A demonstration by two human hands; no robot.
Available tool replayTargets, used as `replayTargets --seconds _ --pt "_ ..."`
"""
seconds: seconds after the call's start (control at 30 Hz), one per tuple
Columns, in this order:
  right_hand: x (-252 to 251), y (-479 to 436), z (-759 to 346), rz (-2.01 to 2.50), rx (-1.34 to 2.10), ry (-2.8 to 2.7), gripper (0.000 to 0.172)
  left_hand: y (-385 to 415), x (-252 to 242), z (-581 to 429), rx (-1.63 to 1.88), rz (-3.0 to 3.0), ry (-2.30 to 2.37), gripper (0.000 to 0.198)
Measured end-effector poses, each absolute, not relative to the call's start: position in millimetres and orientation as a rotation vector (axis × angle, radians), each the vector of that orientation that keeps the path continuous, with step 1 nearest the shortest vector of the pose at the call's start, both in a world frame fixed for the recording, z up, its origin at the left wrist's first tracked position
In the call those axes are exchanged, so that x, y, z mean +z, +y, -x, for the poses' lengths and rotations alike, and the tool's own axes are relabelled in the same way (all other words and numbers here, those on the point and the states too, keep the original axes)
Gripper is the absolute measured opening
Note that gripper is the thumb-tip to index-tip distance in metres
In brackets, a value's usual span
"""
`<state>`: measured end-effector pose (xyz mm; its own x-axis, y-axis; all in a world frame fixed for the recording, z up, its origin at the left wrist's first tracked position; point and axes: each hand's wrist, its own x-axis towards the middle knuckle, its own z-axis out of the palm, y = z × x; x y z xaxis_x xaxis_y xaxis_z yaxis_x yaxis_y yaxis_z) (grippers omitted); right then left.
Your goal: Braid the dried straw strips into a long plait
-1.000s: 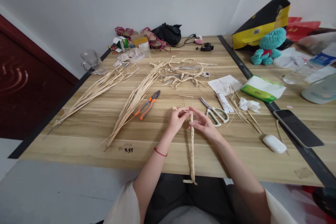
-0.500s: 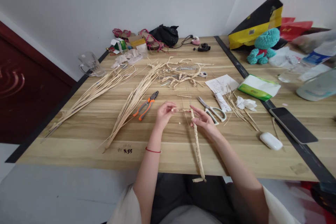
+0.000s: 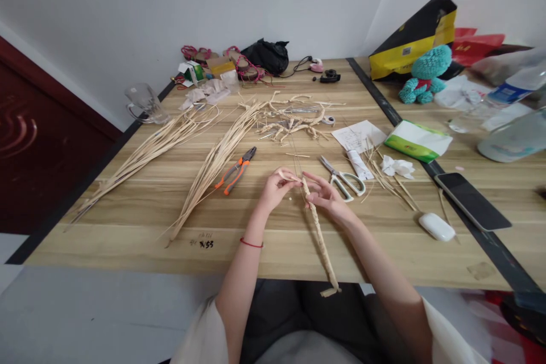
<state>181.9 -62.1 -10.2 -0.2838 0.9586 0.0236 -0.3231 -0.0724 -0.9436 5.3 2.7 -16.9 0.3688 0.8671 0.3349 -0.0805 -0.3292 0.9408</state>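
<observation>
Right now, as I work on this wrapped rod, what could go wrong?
The strip pinched in your left hand could slip free. The wrapped rod's lower end appears to reach past the table edge, so your body might bump it. The scissors lie near your right hand, which could brush them.

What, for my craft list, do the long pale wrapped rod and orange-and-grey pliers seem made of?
Long pale wrapped rod: probably matte straw or similar fibre, by its cream colour and uneven windings. Orange-and-grey pliers: likely dull metal head, by its dark grey; handles possibly smooth plastic, by bright, even colour.
</observation>
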Motion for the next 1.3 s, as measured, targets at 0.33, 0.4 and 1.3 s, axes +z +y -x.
replayTargets --seconds 0.33,0.4,1.3 --pt "-14 -58 -177 0.861 1.556 -1.106 0.043 2 -19 -12 1.187 -1.433 0.77 0.025" --pt "-15 -58 -177 0.87 1.552 -1.102 0.043 2 -23 -14 1.176 -1.362 0.76 0.026" --pt "-6 -61 -172 0.753 1.658 -1.167 0.046 -7 -6 -13 0.914 -0.781 0.671 0.053"
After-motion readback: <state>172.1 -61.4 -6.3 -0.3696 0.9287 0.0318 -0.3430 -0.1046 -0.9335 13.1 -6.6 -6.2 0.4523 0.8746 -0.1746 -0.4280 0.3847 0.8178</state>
